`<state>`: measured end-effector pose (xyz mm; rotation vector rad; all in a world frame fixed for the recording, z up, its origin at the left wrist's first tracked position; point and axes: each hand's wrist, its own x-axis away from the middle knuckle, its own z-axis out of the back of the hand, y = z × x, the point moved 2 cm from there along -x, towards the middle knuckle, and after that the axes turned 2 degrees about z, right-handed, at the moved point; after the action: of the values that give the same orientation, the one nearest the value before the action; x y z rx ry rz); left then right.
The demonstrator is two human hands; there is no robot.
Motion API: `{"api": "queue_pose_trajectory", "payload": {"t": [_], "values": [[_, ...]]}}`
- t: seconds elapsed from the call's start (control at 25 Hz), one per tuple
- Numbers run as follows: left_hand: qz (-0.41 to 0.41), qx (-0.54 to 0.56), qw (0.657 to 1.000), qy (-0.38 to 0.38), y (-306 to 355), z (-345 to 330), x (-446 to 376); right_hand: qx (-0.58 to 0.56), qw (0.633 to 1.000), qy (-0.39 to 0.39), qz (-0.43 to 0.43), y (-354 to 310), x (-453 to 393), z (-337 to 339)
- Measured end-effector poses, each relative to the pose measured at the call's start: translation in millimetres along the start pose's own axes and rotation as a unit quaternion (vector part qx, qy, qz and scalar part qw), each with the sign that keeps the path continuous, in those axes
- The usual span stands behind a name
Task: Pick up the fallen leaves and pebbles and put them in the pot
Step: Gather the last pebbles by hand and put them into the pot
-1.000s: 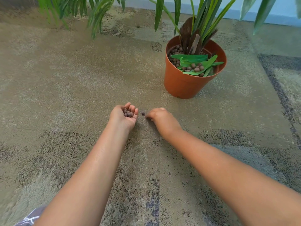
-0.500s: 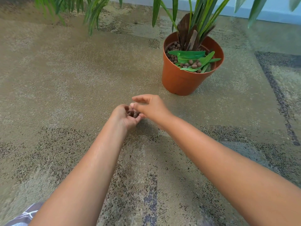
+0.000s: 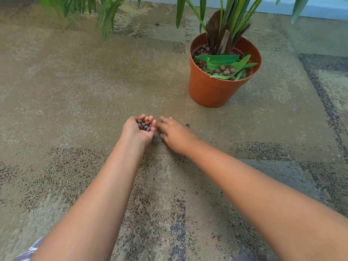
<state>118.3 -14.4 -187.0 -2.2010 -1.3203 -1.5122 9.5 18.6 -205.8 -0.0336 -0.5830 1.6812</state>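
Pebbles cupped in the left hand (image 3: 140, 129)

Small, round, dark-brown pebbles (image 3: 144, 125) fill its curled palm above the carpet (image 3: 75, 91); the right hand (image 3: 174, 133), blurred, fingers outstretched, holds nothing; green leaves (image 3: 224, 62) lie in the orange pot (image 3: 212, 91).

Brown pebbles (image 3: 144, 125) sit heaped at frame centre; green fallen leaves (image 3: 225, 62) lie across the upright orange pot (image 3: 212, 91), upper right.

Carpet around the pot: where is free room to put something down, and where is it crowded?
Bare carpet lies left of the orange pot, and between the pot and both hands. It is crowded where the left hand cups pebbles beside the right hand, and inside the pot.
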Motion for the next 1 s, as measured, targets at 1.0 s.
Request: {"api": "queue_pose_trajectory", "payload": {"t": [1.0], "values": [[0.041, -0.103, 0.993, -0.038, -55, -19, 15, -0.728, 0.611, 0.176, -0.256, 30, 35, 33]]}}
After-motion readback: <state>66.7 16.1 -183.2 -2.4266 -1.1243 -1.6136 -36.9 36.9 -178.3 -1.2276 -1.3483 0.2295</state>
